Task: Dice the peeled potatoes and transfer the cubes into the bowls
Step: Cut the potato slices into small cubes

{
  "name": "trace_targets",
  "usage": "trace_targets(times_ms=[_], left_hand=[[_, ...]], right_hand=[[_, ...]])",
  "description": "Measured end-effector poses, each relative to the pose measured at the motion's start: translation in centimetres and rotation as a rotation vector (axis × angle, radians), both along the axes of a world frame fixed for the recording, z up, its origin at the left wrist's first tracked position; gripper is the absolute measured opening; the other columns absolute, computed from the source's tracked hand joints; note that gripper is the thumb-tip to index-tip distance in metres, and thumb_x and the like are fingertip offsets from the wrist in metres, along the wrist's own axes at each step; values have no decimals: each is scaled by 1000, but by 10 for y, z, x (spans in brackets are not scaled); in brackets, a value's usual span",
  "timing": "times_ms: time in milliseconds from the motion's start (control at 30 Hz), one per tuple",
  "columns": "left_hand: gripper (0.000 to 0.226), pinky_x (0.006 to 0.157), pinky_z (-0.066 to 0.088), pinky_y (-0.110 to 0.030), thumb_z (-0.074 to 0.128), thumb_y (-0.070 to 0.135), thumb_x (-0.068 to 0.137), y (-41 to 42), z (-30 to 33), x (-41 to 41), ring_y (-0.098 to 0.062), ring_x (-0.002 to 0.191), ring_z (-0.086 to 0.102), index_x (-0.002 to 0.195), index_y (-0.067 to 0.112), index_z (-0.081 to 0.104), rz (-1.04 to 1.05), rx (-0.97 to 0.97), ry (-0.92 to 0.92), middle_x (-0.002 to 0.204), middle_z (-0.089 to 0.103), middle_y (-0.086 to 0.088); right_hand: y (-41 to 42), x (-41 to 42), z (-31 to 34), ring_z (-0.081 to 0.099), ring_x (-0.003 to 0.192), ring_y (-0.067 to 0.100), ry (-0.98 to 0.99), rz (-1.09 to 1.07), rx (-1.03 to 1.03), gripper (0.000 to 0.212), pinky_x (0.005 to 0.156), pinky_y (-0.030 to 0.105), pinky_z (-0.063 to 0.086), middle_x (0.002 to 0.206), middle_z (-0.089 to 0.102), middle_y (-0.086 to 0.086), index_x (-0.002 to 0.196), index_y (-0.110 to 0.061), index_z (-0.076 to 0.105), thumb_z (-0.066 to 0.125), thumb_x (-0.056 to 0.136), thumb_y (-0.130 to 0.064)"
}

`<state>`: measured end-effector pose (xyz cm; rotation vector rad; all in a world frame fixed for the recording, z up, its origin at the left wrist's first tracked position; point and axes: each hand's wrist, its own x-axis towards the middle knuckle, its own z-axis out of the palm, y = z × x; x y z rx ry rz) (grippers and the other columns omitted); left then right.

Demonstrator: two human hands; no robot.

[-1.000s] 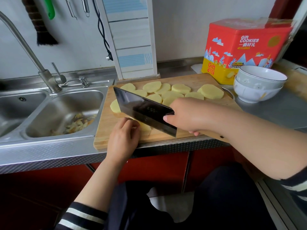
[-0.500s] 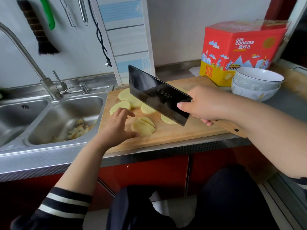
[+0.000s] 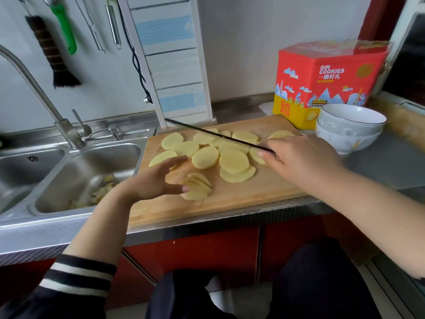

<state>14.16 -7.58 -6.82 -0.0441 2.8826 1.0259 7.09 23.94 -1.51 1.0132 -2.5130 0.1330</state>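
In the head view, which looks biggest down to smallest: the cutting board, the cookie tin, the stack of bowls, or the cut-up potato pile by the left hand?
1. cutting board
2. cookie tin
3. stack of bowls
4. cut-up potato pile

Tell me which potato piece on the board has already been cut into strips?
The potato piece nearest the board's front edge, by the left hand. It shows parallel cuts; the other slices are whole rounds.

Soft, even daylight; scene bright, no hard shadows. Dull glare on the steel sink [image 3: 87,162] left of the hands. Left hand [image 3: 154,183] motion-blurred at the fingertips; right hand [image 3: 299,160] sharper. Wide-angle bending at frame edges: wall lines bowed. Far-right edge beyond the right hand smeared, soft.
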Motion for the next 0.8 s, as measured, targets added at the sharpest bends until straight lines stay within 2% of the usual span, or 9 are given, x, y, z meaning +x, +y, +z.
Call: trace_targets(times_ms=[100, 200, 300, 400, 467, 500, 633, 733, 800], left_hand=[[72, 120, 24, -35, 82, 43, 75, -18, 0, 11, 3, 137, 34, 135, 44, 43, 29, 195, 56, 146, 42, 21], [96, 120, 23, -42, 85, 58, 61, -24, -2, 15, -7, 142, 30, 143, 48, 35, -11, 44, -90, 150, 38, 21], [95, 113, 26, -21, 86, 45, 68, -7, -3, 10, 3, 133, 29, 145, 38, 31, -59, -71, -165, 141, 36, 28], [91, 114, 23, -20, 84, 29, 74, 11, -9, -2, 5, 129, 30, 148, 32, 31, -107, -150, -169, 138, 36, 26], [96, 113, 23, -24, 85, 29, 74, 17, -8, -10, 1, 129, 31, 151, 30, 28, -106, -186, -162, 139, 37, 21], [96, 114, 26, -27, 85, 31, 73, 17, -8, -14, -2, 128, 33, 151, 31, 30, -103, -183, -165, 140, 38, 19], [82, 109, 32, -30, 83, 43, 72, 18, -7, -19, -9, 119, 38, 141, 42, 40, -128, -222, -154, 130, 37, 13], [65, 107, 35, -35, 75, 70, 58, 15, -17, -13, -14, 116, 41, 115, 62, 44, -76, -249, -129, 122, 39, 10], [67, 107, 37, -40, 69, 77, 53, 14, -24, -7, -17, 116, 42, 114, 55, 50, 0, -228, -73, 121, 41, 8]], right_hand=[[13, -7, -18, 63, 62, 30, 167, 118, -99, 31, 47, 25, 32, 74, 67, 5, 109, -15, 72, 73, 78, -18], [20, -14, -36, 59, 55, 31, 273, 169, -70, 45, 44, 30, 39, 66, 61, 9, 109, -8, 72, 80, 65, -4], [23, -13, -49, 60, 58, 32, 244, 139, -53, 46, 46, 32, 45, 71, 65, 9, 113, -11, 71, 78, 67, -5], [26, -3, -47, 64, 68, 29, 56, 39, -132, 33, 46, 30, 47, 80, 71, 3, 111, -19, 72, 74, 78, -15], [25, 4, -39, 59, 62, 20, -102, -43, -220, 14, 44, 24, 36, 68, 65, -4, 101, -25, 71, 62, 91, -31], [24, 4, -33, 54, 58, 16, -205, -68, -277, 17, 44, 25, 29, 62, 58, -4, 94, -24, 68, 57, 94, -37], [22, 4, -7, 49, 55, 19, -652, -55, -510, 24, 54, 34, 41, 61, 53, 4, 85, -19, 60, 55, 94, -40], [19, 5, 5, 47, 52, 16, -853, -7, -606, 26, 53, 33, 48, 59, 51, 3, 76, -16, 56, 58, 95, -34], [16, 6, 7, 48, 53, 17, -937, 10, -597, 27, 55, 34, 48, 60, 50, 3, 73, -14, 54, 59, 95, -29]])
